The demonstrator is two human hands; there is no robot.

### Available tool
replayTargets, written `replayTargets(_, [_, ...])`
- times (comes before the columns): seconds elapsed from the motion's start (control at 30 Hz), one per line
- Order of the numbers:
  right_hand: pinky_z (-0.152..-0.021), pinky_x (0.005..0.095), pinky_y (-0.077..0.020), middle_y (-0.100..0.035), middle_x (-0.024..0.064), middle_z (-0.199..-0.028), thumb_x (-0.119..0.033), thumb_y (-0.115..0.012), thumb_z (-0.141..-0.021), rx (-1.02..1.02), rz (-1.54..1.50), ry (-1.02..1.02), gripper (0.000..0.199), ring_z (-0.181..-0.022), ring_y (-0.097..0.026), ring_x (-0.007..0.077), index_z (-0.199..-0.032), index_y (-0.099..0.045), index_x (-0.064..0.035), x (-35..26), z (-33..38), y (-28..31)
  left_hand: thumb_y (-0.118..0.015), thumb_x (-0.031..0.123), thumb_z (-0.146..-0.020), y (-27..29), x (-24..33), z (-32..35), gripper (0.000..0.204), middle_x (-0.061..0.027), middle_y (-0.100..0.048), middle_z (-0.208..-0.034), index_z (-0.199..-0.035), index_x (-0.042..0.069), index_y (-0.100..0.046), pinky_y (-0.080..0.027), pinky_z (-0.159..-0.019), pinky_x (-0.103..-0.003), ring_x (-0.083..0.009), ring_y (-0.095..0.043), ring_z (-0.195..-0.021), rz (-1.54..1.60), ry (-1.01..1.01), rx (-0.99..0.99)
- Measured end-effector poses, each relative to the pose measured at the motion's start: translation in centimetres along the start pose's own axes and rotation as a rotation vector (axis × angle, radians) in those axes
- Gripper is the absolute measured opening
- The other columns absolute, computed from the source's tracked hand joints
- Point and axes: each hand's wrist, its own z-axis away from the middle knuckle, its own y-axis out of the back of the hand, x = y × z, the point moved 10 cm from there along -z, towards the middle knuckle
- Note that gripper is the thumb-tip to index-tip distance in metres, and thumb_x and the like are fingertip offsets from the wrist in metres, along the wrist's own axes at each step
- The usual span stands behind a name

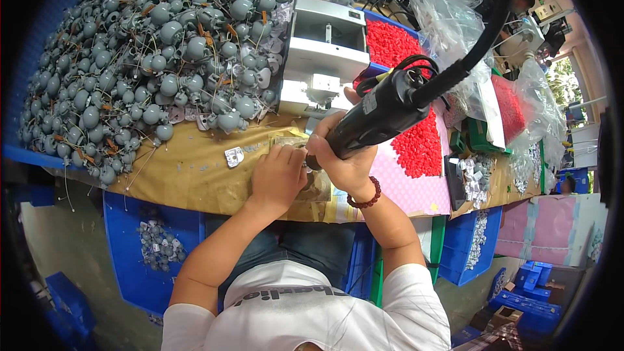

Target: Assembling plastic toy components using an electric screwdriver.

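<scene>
My right hand [351, 170] is wrapped round a thick black electric screwdriver [377, 114], whose cable rises toward the upper right. The screwdriver lies slanted, its front end pointing down-left at my left hand [276, 174]. The fingers of my left hand are bent and pressed together close to that end; what they pinch is hidden. Left of the left hand, a small white part [234, 156] lies on the brown paper table cover [188, 179]. Beyond my hands stands a white-and-silver box-shaped machine [325, 52].
A large heap of grey round parts with wires [169, 32] fills the left side. Small red pieces [416, 146] lie on a pink sheet [390, 185] at the right. Blue bins [120, 266] stand below the table edge. Clear plastic bags [448, 19] hang at the far right.
</scene>
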Motion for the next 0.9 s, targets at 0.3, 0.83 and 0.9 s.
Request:
replayTargets(0.3, [-0.052,0.0284,-0.0437,-0.059,0.0047,-0.071,0.016,-0.067,-0.084,0.042,-0.083,0.063,0.020,-0.059,-0.057,0.0125,-0.083,-0.056,-0.0005,-1.1,-0.2,0.1,-0.075,0.014,-0.076,0.1,0.0,0.0,0.034,-0.0022,-0.062,-0.098,-0.108,0.013,-0.065,-0.052,-0.078,-0.041,-0.0253,-0.061,-0.098,0.020,0.011,-0.010])
replayTargets(0.83, [-0.077,0.0264,-0.0480,-0.063,0.0061,-0.084,0.006,-0.068,-0.084,-0.117,0.113,0.149,0.040,-0.072,-0.059,0.0120,-0.119,-0.047,0.0022,-0.5,0.9,-0.9,-0.074,0.012,-0.075,0.7,0.0,-0.4,0.033,-0.0043,-0.061,-0.096,-0.106,0.012,-0.062,-0.051,-0.078,-0.043,-0.0275,-0.061,-0.095,0.071,-0.034,0.012])
replayTargets(0.9, [-0.086,0.0280,-0.0464,-0.062,0.0032,-0.083,0.002,-0.068,-0.084,-0.164,0.209,0.167,0.025,-0.073,-0.058,0.0113,-0.104,-0.053,-0.0009,-0.7,1.2,-1.4,-0.073,0.012,-0.075,0.8,0.0,-0.4,0.032,-0.0044,-0.061,-0.096,-0.105,0.012,-0.062,-0.051,-0.078,-0.043,-0.0279,-0.061,-0.095,0.093,-0.035,0.032])
